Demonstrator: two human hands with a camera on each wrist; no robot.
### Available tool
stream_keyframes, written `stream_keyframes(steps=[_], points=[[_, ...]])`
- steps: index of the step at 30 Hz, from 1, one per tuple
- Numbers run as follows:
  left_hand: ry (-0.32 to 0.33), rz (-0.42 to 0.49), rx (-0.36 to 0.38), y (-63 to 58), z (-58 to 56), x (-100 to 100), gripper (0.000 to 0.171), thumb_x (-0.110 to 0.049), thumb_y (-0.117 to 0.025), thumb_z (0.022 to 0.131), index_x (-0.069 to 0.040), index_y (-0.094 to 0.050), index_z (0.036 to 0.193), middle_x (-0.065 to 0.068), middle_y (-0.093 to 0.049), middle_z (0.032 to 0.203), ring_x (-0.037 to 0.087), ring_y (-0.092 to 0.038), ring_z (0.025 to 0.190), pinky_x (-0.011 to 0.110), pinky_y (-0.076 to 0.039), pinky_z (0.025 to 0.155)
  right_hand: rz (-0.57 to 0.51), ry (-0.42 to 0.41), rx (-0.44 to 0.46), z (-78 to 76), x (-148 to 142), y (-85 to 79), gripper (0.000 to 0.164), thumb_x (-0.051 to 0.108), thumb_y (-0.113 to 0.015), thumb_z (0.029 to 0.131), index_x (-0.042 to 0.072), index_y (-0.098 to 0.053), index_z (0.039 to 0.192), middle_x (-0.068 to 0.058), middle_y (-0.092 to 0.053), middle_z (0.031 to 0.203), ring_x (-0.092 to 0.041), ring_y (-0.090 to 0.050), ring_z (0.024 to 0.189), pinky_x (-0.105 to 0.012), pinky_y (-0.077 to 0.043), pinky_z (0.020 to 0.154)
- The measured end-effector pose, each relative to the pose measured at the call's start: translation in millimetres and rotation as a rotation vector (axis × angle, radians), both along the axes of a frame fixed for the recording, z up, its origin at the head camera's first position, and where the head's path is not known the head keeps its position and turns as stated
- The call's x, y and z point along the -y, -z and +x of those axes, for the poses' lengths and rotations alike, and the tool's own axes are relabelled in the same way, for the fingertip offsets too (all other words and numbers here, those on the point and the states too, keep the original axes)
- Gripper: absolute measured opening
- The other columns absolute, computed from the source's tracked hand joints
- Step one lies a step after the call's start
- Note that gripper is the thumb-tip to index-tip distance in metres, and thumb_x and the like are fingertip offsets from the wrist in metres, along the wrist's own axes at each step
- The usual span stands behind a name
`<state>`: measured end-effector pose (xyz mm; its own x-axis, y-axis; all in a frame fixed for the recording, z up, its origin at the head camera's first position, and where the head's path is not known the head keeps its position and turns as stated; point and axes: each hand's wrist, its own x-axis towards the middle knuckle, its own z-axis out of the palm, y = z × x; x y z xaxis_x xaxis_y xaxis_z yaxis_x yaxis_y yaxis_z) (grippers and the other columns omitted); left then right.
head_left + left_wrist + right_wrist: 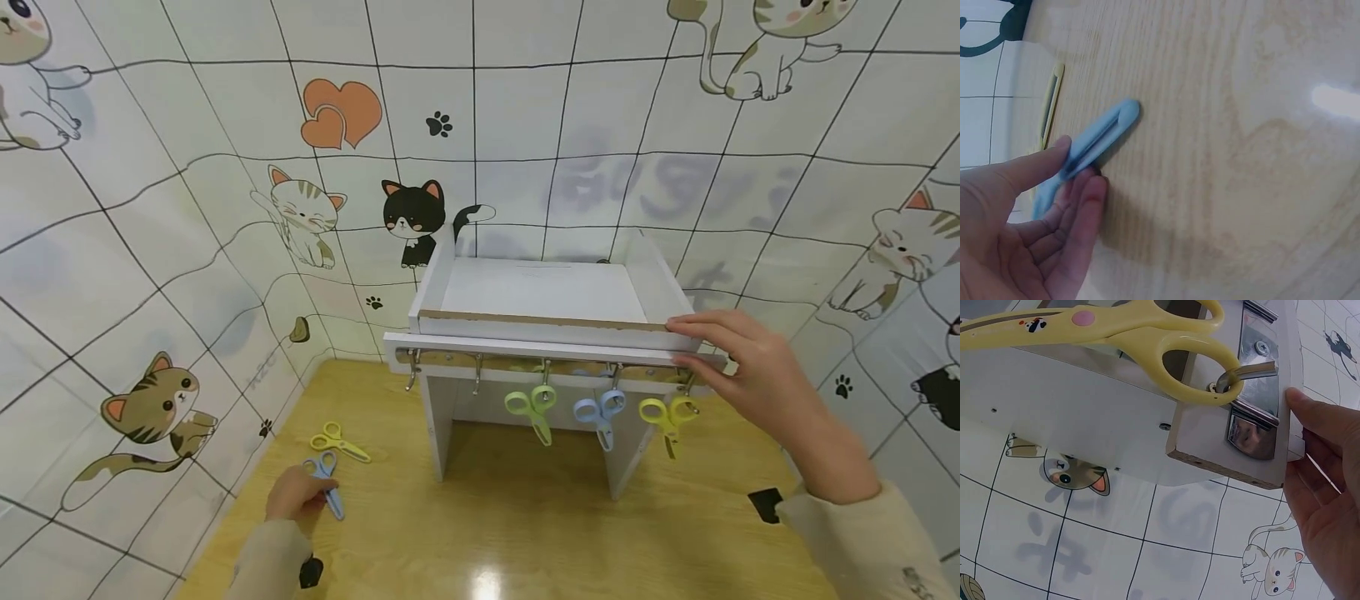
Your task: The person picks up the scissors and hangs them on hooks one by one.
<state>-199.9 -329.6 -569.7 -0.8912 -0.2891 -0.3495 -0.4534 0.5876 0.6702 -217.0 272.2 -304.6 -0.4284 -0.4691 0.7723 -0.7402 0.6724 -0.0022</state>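
Note:
On the left of the table, my left hand [291, 493] pinches a pair of blue scissors [333, 502] between thumb and fingers. In the left wrist view the blue scissors [1102, 134] slant up from the fingertips, close over the wood. Just beyond them lie yellow scissors [341, 443]. My right hand [761, 375] grips the right end of a white shelf [540, 333], fingers on top and thumb at the front board. From metal hooks on that board hang green scissors [537, 411], blue scissors [600, 412] and, nearest the right hand, yellow scissors [1141, 347].
Two bare hooks [477, 375] are at the board's left end. The shelf stands on side panels [438, 425] on the wooden table [517, 533]. Behind it hangs a cat-printed wall covering [517, 108]. Black patches [765, 505] mark the table near each sleeve.

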Motion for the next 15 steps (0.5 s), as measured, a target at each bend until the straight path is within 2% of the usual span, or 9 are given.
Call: stream_keyframes(steps=[4, 7, 9, 12, 15], points=[[-0.005, 0.005, -0.025, 13.2, 2.8, 9, 0.026, -0.022, -0.079, 0.081, 0.0, -0.071, 0.069, 0.001, -0.068, 0.056, 0.009, -0.064, 0.05, 0.023, -0.05, 0.054, -0.008, 0.002, -0.001, 1.1, 1, 2.4, 0.057, 0.056, -0.047, 0.098, 0.007, -0.074, 0.114, -0.01, -0.071, 0.111, -0.011, -0.06, 0.109, 0.002, -0.036, 0.087], [0.016, -0.062, -0.035, 15.1, 3.8, 14, 0.03, -0.027, -0.078, 0.083, -0.005, -0.072, 0.063, -0.001, -0.068, 0.055, 0.008, -0.063, 0.05, 0.024, -0.049, 0.059, -0.013, -0.002, -0.001, 0.6, 1, 2.8, 0.056, 0.055, -0.048, 0.098, 0.007, -0.074, 0.114, -0.01, -0.071, 0.112, -0.008, -0.059, 0.111, 0.002, -0.035, 0.088], [0.033, -0.087, -0.039, 13.9, 4.5, 16, 0.031, -0.029, -0.076, 0.085, -0.007, -0.073, 0.063, -0.002, -0.069, 0.056, 0.008, -0.064, 0.052, 0.029, -0.052, 0.066, -0.017, -0.004, 0.0, 0.5, 1, 2.6, 0.056, 0.055, -0.048, 0.098, 0.007, -0.074, 0.114, -0.01, -0.072, 0.112, -0.005, -0.058, 0.112, 0.003, -0.035, 0.089], [0.039, -0.063, -0.055, 12.7, 5.0, 18, 0.031, -0.028, -0.075, 0.087, -0.006, -0.074, 0.066, 0.0, -0.07, 0.058, 0.01, -0.065, 0.055, 0.032, -0.054, 0.07, -0.024, -0.011, -0.002, 0.5, 1, 2.2, 0.056, 0.054, -0.048, 0.098, 0.007, -0.074, 0.114, -0.011, -0.072, 0.111, -0.004, -0.058, 0.112, 0.003, -0.034, 0.091], [0.014, 0.015, -0.061, 11.8, 4.7, 21, 0.029, -0.025, -0.073, 0.089, -0.002, -0.074, 0.07, 0.0, -0.07, 0.06, 0.009, -0.065, 0.056, 0.028, -0.054, 0.066, -0.014, -0.004, 0.009, 1.7, 1, 0.6, 0.057, 0.054, -0.047, 0.099, 0.007, -0.074, 0.114, -0.01, -0.072, 0.111, 0.0, -0.056, 0.114, 0.002, -0.036, 0.089]])
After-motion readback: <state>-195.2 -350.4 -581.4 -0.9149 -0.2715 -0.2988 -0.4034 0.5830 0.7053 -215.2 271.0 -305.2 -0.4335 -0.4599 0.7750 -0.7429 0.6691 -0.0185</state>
